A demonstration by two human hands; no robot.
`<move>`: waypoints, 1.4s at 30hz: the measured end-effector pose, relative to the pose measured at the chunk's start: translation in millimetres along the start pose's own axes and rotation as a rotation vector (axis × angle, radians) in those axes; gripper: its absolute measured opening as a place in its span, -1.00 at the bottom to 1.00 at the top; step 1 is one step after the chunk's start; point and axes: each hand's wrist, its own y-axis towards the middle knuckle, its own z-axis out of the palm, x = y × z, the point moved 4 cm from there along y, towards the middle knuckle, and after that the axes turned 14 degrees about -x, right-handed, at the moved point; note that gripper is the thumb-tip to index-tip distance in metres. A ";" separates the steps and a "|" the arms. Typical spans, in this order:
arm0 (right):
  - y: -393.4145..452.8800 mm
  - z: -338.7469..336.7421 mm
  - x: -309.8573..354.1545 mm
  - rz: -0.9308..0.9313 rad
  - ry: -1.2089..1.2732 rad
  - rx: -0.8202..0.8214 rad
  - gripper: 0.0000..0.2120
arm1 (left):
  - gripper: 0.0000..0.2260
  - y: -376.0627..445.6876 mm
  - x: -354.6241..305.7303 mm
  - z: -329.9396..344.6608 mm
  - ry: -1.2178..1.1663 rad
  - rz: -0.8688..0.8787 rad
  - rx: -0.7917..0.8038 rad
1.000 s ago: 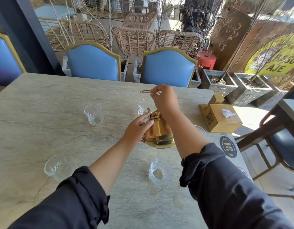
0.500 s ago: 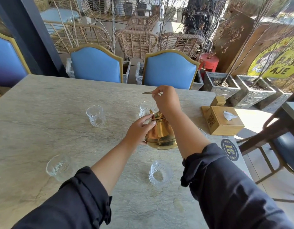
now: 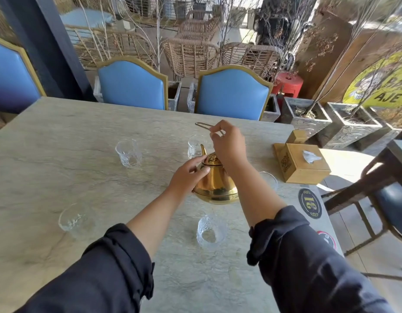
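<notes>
A gold teapot (image 3: 214, 188) stands on the stone table (image 3: 60, 154), spout pointing away. My left hand (image 3: 187, 177) touches the lid (image 3: 212, 159) with its fingertips at the pot's neck. My right hand (image 3: 228, 143) is raised above the pot and pinches a thin metal handle (image 3: 203, 125) that sticks out to the left. Several clear glasses stand around the pot: one at the near centre (image 3: 210, 232), one at the near left (image 3: 72, 219), one at the far left (image 3: 128, 153). Another (image 3: 195, 145) stands behind the spout.
A wooden tissue box (image 3: 301, 163) sits at the right of the table, with a round number sticker (image 3: 310, 203) near the edge. Another glass rim (image 3: 268, 179) shows behind my right forearm. Blue chairs (image 3: 232, 93) line the far side. Concrete planters (image 3: 306, 117) stand to the right.
The lid now sits on the teapot's mouth under my left fingertips; earlier the opening looked uncovered. My right hand stays raised with the thin metal handle. The view shifted slightly.
</notes>
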 end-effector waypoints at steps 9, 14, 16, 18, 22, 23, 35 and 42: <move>-22.2 -12.5 -18.1 -0.007 0.063 -0.042 -0.90 | -0.59 -9.6 3.9 9.2 0.007 0.042 -0.042; -29.0 -6.9 -11.9 -0.040 0.133 -0.029 -0.94 | -0.58 -16.2 6.3 -2.8 -0.031 0.092 -0.109; -33.2 -0.6 -3.7 -0.046 0.165 -0.020 -0.95 | -0.57 -19.0 7.6 -12.9 -0.041 0.125 -0.120; -38.3 9.4 5.3 -0.050 0.183 0.000 -0.97 | -0.57 -20.2 9.8 -27.0 -0.047 0.137 -0.139; -51.0 36.1 25.9 -0.045 0.234 0.063 -0.94 | -0.58 -18.2 19.2 -61.8 -0.019 0.125 -0.179; -54.7 43.2 31.5 -0.047 0.241 0.074 -0.93 | -0.58 -17.8 22.3 -71.3 -0.014 0.123 -0.184; -66.8 119.3 92.0 -0.126 0.154 0.189 -0.85 | -0.56 -4.3 50.6 -152.8 -0.079 0.028 -0.231; -59.0 142.7 112.8 -0.168 0.068 0.221 -0.87 | -0.57 3.9 56.3 -161.0 -0.163 -0.011 -0.264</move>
